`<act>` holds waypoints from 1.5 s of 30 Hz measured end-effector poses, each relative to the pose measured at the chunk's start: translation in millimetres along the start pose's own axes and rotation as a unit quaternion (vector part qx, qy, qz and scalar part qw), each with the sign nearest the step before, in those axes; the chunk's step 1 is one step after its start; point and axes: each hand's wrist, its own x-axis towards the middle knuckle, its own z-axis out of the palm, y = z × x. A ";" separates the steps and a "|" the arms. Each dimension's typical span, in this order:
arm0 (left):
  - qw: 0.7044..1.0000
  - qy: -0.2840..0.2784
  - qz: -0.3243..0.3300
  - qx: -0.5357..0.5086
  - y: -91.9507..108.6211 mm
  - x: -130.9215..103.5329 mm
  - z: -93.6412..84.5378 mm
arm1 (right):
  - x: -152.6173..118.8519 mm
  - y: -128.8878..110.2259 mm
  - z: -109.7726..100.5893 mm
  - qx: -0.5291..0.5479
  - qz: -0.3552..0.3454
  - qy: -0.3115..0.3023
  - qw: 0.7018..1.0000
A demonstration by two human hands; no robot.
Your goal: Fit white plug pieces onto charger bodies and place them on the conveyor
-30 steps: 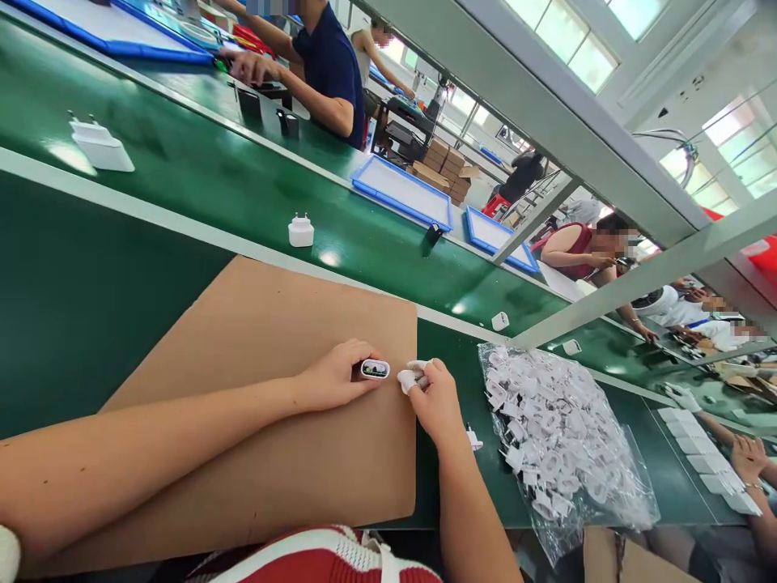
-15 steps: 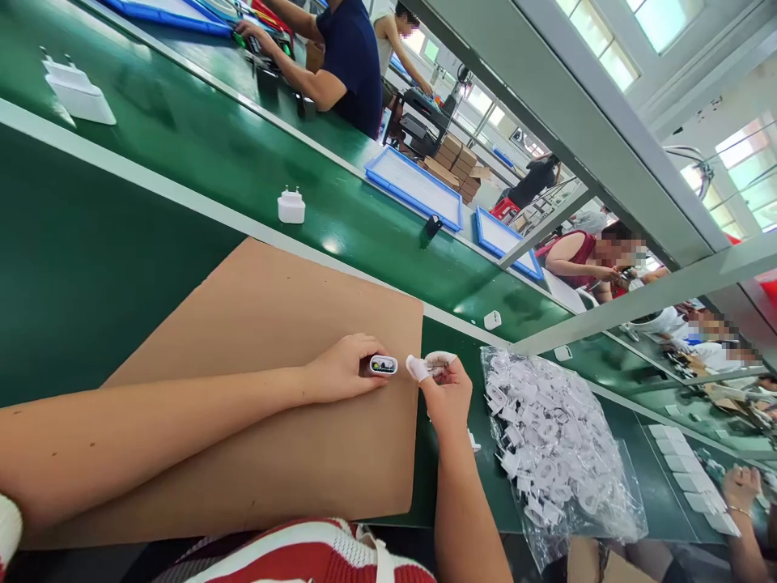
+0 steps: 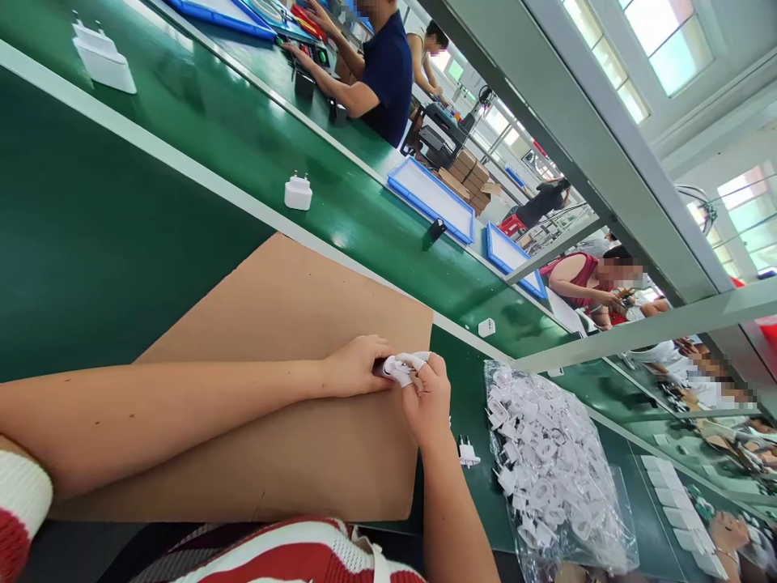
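Over the brown cardboard, my left hand (image 3: 359, 366) is closed around a white charger case (image 3: 386, 368), its open end turned to the right. Thumb and fingertips of my right hand (image 3: 426, 397) wear white finger cots and meet at that open end. They pinch a small white plug cover (image 3: 412, 368) with thin pins, mostly covered by the fingers. Whether the cover sits in the case cannot be seen. Right of my right wrist, a loose white plug cover (image 3: 467, 453) lies on the green table. Beside it is a clear bag (image 3: 555, 461) full of similar white covers.
The cardboard sheet (image 3: 291, 470) lies under my forearms. Beyond a pale rail, a green conveyor (image 3: 243, 154) carries white chargers (image 3: 298, 192). White pieces (image 3: 673, 506) stand in a row at the right, near another person's hand (image 3: 728, 532). A metal beam (image 3: 583, 138) crosses above. Co-workers sit opposite.
My right hand has moved left, bringing the plug cover against the charger case's open end. The case's inside was visible before and is now covered. The view has shifted slightly.
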 end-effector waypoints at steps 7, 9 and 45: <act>1.000 -0.009 0.000 -0.001 -0.6 0.7 -0.6 | 7.1 -6.1 -6.2 -0.099 0.009 -0.062 0.993; 1.000 -0.012 -0.003 0.000 0.0 0.1 -1.5 | 10.5 -5.8 -9.1 -0.103 0.014 -0.077 0.992; 1.000 -0.006 -0.026 0.008 -0.2 1.4 1.2 | 18.6 -11.1 -11.6 -0.218 -0.034 -0.100 0.970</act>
